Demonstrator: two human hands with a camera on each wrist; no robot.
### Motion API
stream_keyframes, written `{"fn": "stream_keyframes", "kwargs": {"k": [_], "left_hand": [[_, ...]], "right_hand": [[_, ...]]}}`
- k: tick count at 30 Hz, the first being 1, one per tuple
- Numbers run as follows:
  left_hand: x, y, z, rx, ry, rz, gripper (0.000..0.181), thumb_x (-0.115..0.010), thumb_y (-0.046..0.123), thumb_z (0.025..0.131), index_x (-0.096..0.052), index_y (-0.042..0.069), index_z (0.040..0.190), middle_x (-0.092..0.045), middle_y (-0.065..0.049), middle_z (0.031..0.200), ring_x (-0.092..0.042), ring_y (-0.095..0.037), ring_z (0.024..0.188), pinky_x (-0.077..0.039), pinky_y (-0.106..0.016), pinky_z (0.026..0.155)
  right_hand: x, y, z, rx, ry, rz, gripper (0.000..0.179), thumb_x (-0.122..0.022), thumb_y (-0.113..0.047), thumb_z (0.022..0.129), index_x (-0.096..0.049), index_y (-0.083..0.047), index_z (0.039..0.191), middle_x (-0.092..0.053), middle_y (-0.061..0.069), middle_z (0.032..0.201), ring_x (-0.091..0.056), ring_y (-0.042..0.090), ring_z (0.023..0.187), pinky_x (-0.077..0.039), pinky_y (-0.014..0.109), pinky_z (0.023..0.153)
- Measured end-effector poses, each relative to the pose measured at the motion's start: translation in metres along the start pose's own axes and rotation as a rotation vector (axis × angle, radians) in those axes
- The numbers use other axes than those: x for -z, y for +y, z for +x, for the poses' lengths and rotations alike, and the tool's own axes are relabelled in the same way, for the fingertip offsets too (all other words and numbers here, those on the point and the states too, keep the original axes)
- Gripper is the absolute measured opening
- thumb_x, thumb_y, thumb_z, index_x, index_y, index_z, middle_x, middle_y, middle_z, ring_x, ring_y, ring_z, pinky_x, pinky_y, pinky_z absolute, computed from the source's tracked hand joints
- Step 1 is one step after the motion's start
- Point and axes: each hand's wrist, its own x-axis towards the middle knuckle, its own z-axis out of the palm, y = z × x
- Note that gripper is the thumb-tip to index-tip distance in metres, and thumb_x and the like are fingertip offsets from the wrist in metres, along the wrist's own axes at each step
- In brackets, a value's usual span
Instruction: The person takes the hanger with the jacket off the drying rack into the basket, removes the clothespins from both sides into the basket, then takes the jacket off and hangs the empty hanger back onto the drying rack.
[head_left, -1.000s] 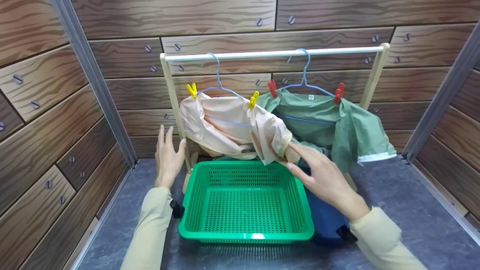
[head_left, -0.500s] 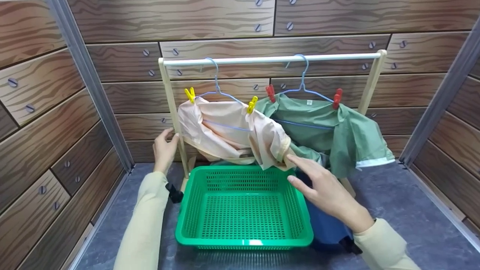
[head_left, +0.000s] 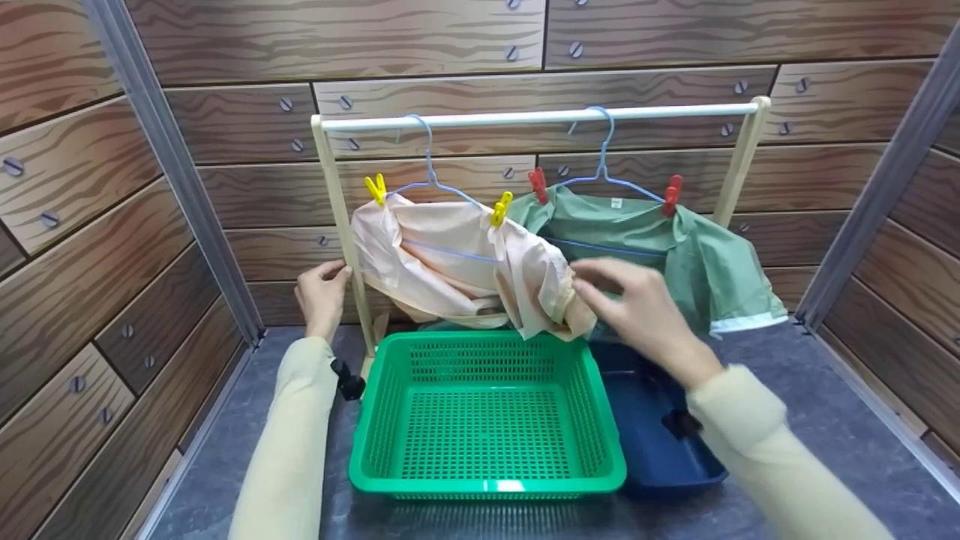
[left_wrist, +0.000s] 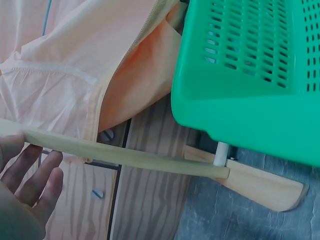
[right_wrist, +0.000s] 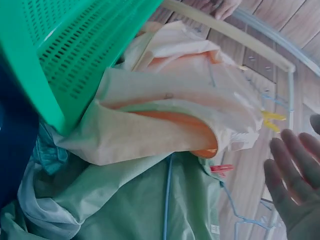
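On a small clothes rack (head_left: 540, 116) hang a pale pink garment (head_left: 457, 225) and a green garment (head_left: 712, 262), each from a blue wire hanger. Yellow clothespins (head_left: 502, 209) fasten the pink one, red clothespins (head_left: 672, 195) the green. At the rack's left wooden post (left_wrist: 130, 154), my left hand (head_left: 322, 300) pinches the wood between thumb and fingers. My right hand (head_left: 649, 319) is beside the pink garment's right sleeve, fingers loosely bent. In the right wrist view its fingers (right_wrist: 290, 165) are apart from the cloth with nothing held.
A green perforated basket (head_left: 487, 486) stands in front of the rack. Right of it, partly under my right arm, is a dark blue bin (head_left: 667, 472). Wood-patterned panels (head_left: 420, 45) enclose the back and sides. The floor (head_left: 817, 420) is dark grey.
My left hand has gone from spread fingers beside the left post to pinching it. My right hand has risen along the pink sleeve, uncovering more of the blue bin.
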Motion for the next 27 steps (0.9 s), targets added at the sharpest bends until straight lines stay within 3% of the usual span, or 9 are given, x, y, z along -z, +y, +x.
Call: {"fn": "stream_keyframes", "kwargs": {"k": [4, 9, 19, 27], "left_hand": [[-0.002, 0.0, 0.0, 0.018, -0.018, 0.003, 0.018, -0.07, 0.02, 0.083, -0.075, 0.013, 0.1, -0.07, -0.004, 0.098, -0.062, -0.02, 0.093, -0.043, -0.034, 0.083], [-0.001, 0.0, 0.0, 0.047, -0.031, 0.019, 0.019, -0.069, 0.022, 0.085, -0.074, 0.014, 0.101, -0.069, -0.003, 0.102, -0.061, -0.019, 0.099, -0.042, -0.034, 0.087], [0.004, -0.004, -0.002, 0.072, -0.047, 0.027, 0.019, -0.069, 0.022, 0.085, -0.074, 0.015, 0.101, -0.07, -0.003, 0.099, -0.062, -0.018, 0.091, -0.045, -0.033, 0.083], [0.005, 0.001, 0.0, 0.035, -0.047, 0.023, 0.02, -0.069, 0.021, 0.085, -0.074, 0.013, 0.102, -0.069, -0.004, 0.101, -0.062, -0.019, 0.096, -0.044, -0.033, 0.085]], "right_hand": [[-0.013, 0.013, 0.021, -0.015, 0.017, -0.028, 0.022, -0.068, -0.024, 0.087, -0.07, -0.012, 0.105, -0.067, -0.003, 0.1, -0.062, 0.014, 0.092, -0.047, 0.036, 0.079], [-0.039, 0.022, 0.046, -0.046, -0.018, -0.05, 0.027, -0.069, -0.023, 0.086, -0.067, -0.01, 0.11, -0.064, 0.002, 0.108, -0.059, 0.018, 0.1, -0.045, 0.038, 0.086], [-0.074, 0.017, 0.073, -0.213, -0.103, -0.056, 0.024, -0.062, -0.024, 0.091, -0.069, -0.016, 0.113, -0.067, -0.001, 0.106, -0.062, 0.015, 0.092, -0.049, 0.034, 0.078], [-0.073, 0.019, 0.078, -0.375, 0.008, 0.108, 0.021, -0.063, -0.024, 0.09, -0.071, -0.018, 0.108, -0.068, -0.006, 0.099, -0.06, 0.007, 0.089, -0.048, 0.028, 0.074]]}}
